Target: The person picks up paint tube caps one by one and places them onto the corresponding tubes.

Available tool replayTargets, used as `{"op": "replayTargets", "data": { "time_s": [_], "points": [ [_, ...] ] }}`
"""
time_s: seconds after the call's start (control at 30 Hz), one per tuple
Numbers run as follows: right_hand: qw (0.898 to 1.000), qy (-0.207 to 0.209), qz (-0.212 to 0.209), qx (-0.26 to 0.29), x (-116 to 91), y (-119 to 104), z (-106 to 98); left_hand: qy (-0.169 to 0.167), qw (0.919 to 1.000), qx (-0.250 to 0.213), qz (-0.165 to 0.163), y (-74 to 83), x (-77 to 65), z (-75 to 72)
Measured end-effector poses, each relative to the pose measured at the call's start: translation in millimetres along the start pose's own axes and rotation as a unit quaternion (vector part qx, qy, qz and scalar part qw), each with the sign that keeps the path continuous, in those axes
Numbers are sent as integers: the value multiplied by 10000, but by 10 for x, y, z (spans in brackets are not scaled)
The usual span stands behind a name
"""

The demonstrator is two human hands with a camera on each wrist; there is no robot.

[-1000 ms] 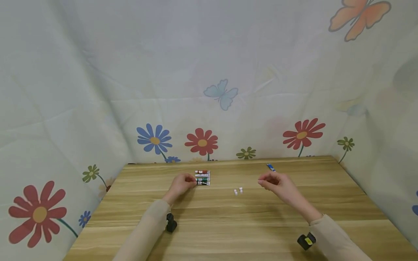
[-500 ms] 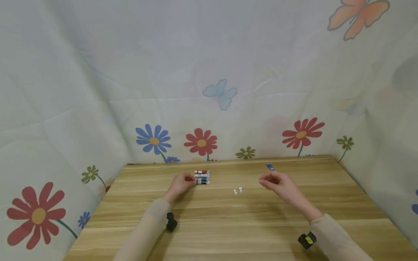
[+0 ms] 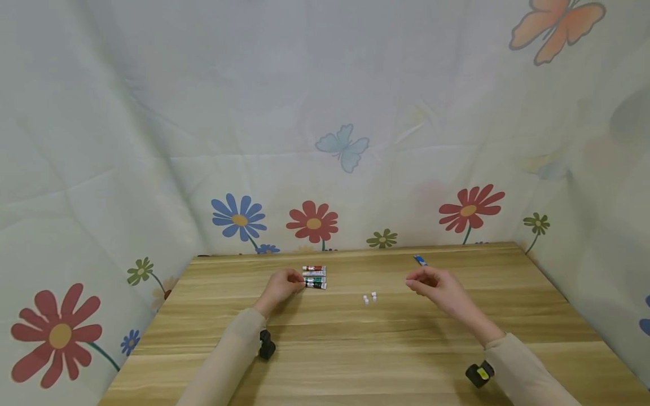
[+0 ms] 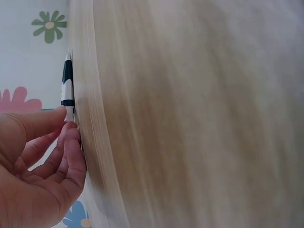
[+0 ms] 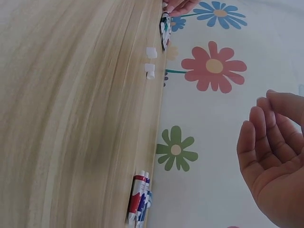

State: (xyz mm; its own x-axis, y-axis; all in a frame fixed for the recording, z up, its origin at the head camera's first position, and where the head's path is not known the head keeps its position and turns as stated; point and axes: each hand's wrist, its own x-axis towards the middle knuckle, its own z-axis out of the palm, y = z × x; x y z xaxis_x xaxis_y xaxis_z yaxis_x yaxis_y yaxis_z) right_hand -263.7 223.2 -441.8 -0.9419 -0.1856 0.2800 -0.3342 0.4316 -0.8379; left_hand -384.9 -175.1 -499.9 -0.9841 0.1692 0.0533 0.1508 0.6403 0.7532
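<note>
My left hand [image 3: 280,288] pinches the cap end of a black-labelled paint tube [image 3: 317,285] between thumb and fingers; in the left wrist view that tube [image 4: 68,78] points away from the hand along the tabletop. Right behind it lie a green tube [image 3: 319,279], a white tube [image 3: 315,273] and a reddish-brown tube [image 3: 316,268], side by side. My right hand [image 3: 440,290] hovers over the right side with fingers loosely bent and nothing visible in them. Beyond it lies a blue paint tube [image 3: 420,260]. A red tube [image 5: 137,197] lies beside blue ones in the right wrist view.
Several small white caps [image 3: 374,295] lie mid-table between the hands. The wooden table [image 3: 345,349] runs back to a fabric backdrop [image 3: 264,113] printed with flowers and butterflies. Black wrist cameras [image 3: 479,373] sit at both cuffs.
My right hand has drifted very slightly to the right. The left hand keeps its pinch on the black-labelled tube, and the tubes and caps stay in place.
</note>
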Motion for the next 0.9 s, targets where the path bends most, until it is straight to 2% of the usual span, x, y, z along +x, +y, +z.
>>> {"op": "replayTargets", "data": {
  "time_s": [0.17,0.47,0.73,0.9],
  "points": [
    [9998,73,50,-205,6,55,-40,33,10000,37,54,-16,-5,-9],
    [9915,48,-101,-1295,67,259,-214,-21,9999,19,155,-35,1,-3],
    [9820,-256,-95,-1867,138,404,-337,24,9996,161,218,-16,-42,-44],
    [9705,-552,-51,-2348,180,522,-333,33,9994,182,283,-1,-77,-70]
  ]
}}
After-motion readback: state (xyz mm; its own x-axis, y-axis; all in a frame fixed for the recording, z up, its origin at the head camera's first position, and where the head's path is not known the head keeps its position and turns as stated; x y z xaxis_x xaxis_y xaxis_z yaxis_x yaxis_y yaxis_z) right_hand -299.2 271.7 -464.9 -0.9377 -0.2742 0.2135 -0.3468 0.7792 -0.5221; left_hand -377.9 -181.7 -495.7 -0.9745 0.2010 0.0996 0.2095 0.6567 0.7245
